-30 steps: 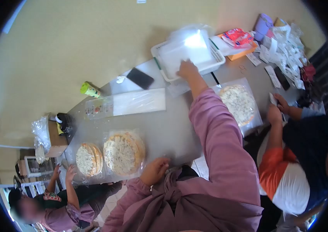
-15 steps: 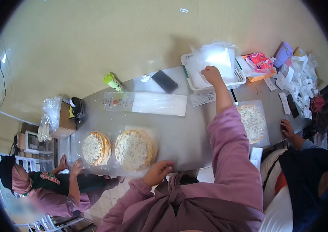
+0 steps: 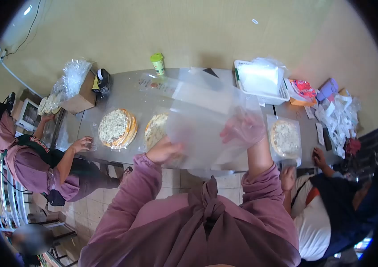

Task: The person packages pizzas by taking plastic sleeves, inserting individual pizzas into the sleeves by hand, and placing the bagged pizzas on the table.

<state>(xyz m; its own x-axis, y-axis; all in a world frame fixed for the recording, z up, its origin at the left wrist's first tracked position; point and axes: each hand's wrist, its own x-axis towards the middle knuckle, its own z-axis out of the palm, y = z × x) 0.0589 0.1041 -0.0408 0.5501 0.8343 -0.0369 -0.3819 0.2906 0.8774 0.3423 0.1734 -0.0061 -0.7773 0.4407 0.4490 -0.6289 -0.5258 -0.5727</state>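
A clear plastic bag [image 3: 206,129] is stretched in front of me over the table's front part. At its left edge my left hand [image 3: 164,150] is closed on the film, its fingertips blurred. My right hand [image 3: 243,127] shows through the plastic on the right side, fingers curled with the film around them; whether it is inside or behind the bag I cannot tell. Beneath the bag's left side, a larger stack of cheese-topped pizzas [image 3: 155,129] is partly covered. Further left stands a smaller pizza stack [image 3: 116,128].
A white basket [image 3: 282,94] of plastic bags stands at the back. One pizza [image 3: 285,138] lies wrapped at right. Behind are a printed plastic sleeve [image 3: 153,84] and a green cup [image 3: 157,64]. Co-workers are at the left [image 3: 42,155] and right [image 3: 322,209].
My right hand has come back from the basket toward me, bringing a plastic bag. My left hand has risen from the table edge to the bag's left side. The view has shifted.
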